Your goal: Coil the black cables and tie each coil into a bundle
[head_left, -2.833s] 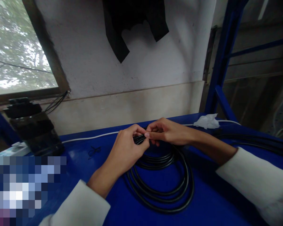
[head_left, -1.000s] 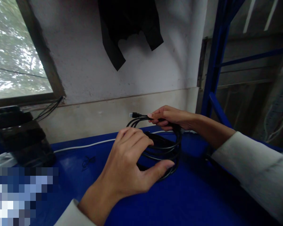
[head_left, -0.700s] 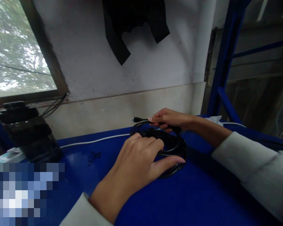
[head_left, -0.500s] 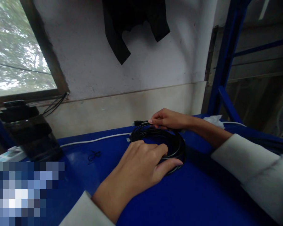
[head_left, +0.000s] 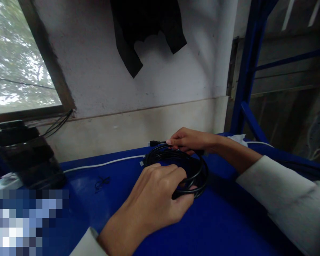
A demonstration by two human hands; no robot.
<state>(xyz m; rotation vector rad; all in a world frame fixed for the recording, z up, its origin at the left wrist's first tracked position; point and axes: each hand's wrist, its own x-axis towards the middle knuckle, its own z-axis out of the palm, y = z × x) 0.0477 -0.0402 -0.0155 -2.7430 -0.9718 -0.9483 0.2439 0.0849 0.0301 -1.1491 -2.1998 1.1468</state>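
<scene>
A coiled black cable (head_left: pixel 202 170) is held between my two hands over the blue tabletop (head_left: pixel 202 227). My left hand (head_left: pixel 160 192) wraps round the near side of the coil, its thumb under the strands. At the far side, my right hand (head_left: pixel 189 139) pinches the cable just behind a black plug (head_left: pixel 155 143) with a pale tip, which points left. Another light-tipped connector (head_left: pixel 142 163) sticks out at the coil's left edge. My fingers cover parts of the coil.
A thin black tie (head_left: pixel 101 182) lies left of the coil. Behind runs a white cord (head_left: pixel 104 164) by the wall. A dark bottle-like container (head_left: pixel 32 153) stands at left, a blue metal post (head_left: pixel 246 71) at right. White crumpled material (head_left: pixel 237 139) lies beyond my right forearm.
My left fingers and thumb have closed round the near strands, which now sit between them. My right hand keeps its pinch behind the plug. The whole view has shifted slightly.
</scene>
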